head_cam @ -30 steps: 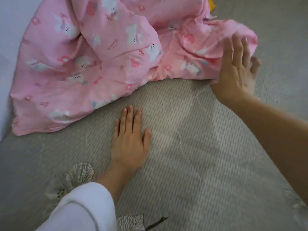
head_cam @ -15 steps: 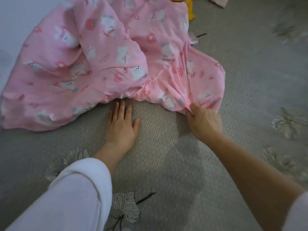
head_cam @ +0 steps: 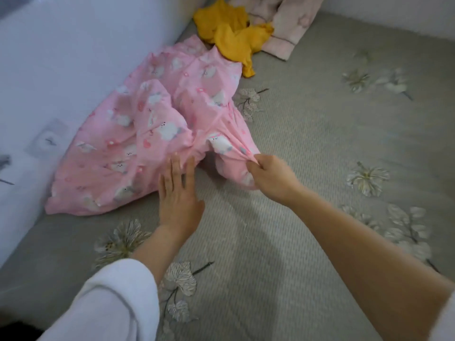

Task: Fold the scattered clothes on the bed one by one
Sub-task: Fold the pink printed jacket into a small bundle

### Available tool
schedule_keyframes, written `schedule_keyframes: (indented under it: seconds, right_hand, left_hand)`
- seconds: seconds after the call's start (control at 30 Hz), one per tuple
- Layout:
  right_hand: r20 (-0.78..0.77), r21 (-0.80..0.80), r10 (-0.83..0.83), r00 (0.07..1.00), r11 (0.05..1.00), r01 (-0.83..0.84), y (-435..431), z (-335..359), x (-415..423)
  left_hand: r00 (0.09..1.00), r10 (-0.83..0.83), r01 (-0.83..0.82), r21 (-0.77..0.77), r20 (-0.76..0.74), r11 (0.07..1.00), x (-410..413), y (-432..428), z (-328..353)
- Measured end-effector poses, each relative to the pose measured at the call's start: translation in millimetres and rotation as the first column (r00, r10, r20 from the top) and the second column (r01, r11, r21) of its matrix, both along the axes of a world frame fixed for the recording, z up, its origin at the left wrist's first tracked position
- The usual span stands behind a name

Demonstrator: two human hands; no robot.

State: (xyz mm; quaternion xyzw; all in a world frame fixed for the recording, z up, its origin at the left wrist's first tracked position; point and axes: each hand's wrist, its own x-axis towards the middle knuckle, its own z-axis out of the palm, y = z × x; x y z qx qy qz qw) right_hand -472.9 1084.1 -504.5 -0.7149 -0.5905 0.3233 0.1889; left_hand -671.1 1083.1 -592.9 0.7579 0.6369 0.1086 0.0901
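Grey woven bed cover (head_cam: pixel 307 168) with a flower print, bounded on the left by white bedding (head_cam: pixel 61 57). Pink printed garment (head_cam: pixel 128 148) lies crumpled on the cover against that bedding, not yet spread or folded. Right hand (head_cam: pixel 268 178) pinches a gathered fold at the garment's near edge, fingers curled round the cloth. Left hand (head_cam: pixel 178 193) lies flat on the cover, fingers straight, its fingertips touching the garment's edge just beside the right hand; it holds nothing. Judgement: this garment is being taken up, and folding proper has not begun. The next move calls for drawing the cloth onto bare cover and flattening it, with a second grip to find its edges. Yellow garment (head_cam: pixel 231 38) and pale pink garment (head_cam: pixel 283 23) lie heaped at the far end, touching one another, unfolded. No basket, box or drawer shows in view.
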Motion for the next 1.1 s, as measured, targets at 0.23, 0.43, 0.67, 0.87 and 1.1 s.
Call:
schedule_keyframes:
  seconds: [0.23, 0.43, 0.67, 0.87, 1.1]
  right_hand:
    - [-0.131, -0.055, 0.221, 0.966, 0.972, -0.23, -65, 12, 1]
    - [-0.495, -0.382, -0.185, 0.849, 0.924, -0.021, -102, 4, 52]
    - [-0.309, -0.579, -0.571, 0.761, 0.747, 0.326, -148, -19, 76]
    - [-0.344, -0.748, -0.717, 0.606, 0.6, 0.285, -192, -73, 60]
    - [0.034, -0.618, -0.67, 0.741, 0.569, 0.543, -238, -103, 48]
  left_hand:
    - [1.0, -0.027, 0.025, -0.163, -0.015, 0.986, 12, 45, 52]
    - [0.97, -0.181, 0.234, -0.431, 0.16, 0.872, 7, -12, 43]
    - [0.831, -0.277, 0.551, -0.648, 0.482, 0.527, 36, -101, 67]
    - [0.797, -0.412, 0.55, -0.813, 0.442, 0.19, 48, -120, 61]
    - [0.962, 0.021, 0.136, -0.544, 0.274, 0.828, 122, -113, 48]
